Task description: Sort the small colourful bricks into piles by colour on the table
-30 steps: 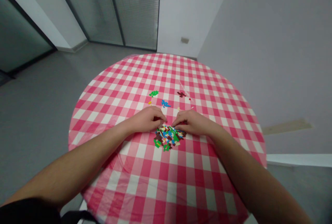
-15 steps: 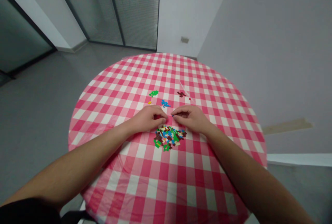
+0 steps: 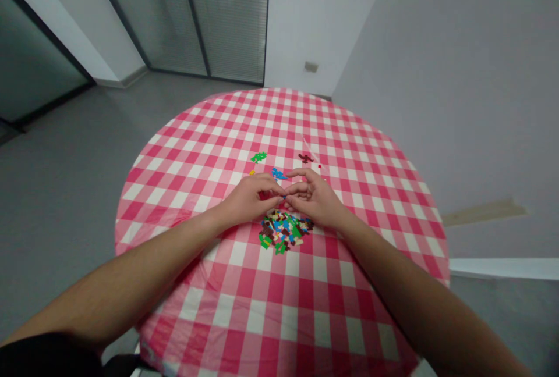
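A heap of small mixed-colour bricks [image 3: 283, 231] lies on the round table with a red-and-white checked cloth [image 3: 279, 307]. Just beyond the heap my left hand [image 3: 251, 198] and my right hand [image 3: 312, 198] meet fingertip to fingertip. Both are pinched; a tiny blue piece seems to sit between the tips, too small to be sure. Farther back lie a small green group [image 3: 258, 157], a blue group [image 3: 278, 174] and a dark brown group [image 3: 305, 159].
A yellow piece [image 3: 252, 172] and a red piece [image 3: 319, 166] lie loose near the sorted groups. The table stands in a room corner; grey floor is at the left, a white wall at the right, glass partitions with blinds behind.
My right hand lifted from the far edge of the heap and moved left and back to meet my left hand; the left hand shifted slightly back. The fingertips now touch.
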Motion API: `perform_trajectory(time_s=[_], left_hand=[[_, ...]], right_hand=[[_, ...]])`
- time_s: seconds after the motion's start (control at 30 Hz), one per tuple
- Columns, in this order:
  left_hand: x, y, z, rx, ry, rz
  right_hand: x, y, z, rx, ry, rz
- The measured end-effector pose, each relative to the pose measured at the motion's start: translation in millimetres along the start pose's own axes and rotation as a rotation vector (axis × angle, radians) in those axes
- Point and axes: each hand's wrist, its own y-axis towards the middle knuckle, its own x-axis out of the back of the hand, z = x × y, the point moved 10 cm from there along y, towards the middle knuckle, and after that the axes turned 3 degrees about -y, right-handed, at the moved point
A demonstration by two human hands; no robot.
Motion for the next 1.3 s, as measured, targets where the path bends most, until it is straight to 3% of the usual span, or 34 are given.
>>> perform_trajectory(time_s=[0.3, 0.53, 0.93, 1.3], left_hand=[[-0.5, 1, 3, 0.055, -0.013, 0.017], [0.8, 1, 15, 0.134, -0.04, 0.004], [0.7, 2, 15, 0.131, -0.053, 0.018], [0.2, 3, 13, 0.131, -0.018, 0.017]], right_hand=[[0, 1, 1, -0.001, -0.017, 0.004], [5, 1, 4, 0.099, -0.051, -0.036], [14, -1, 31, 0.259, -0.601, -0.165], [10, -3, 41, 0.399, -0.72, -0.206]])
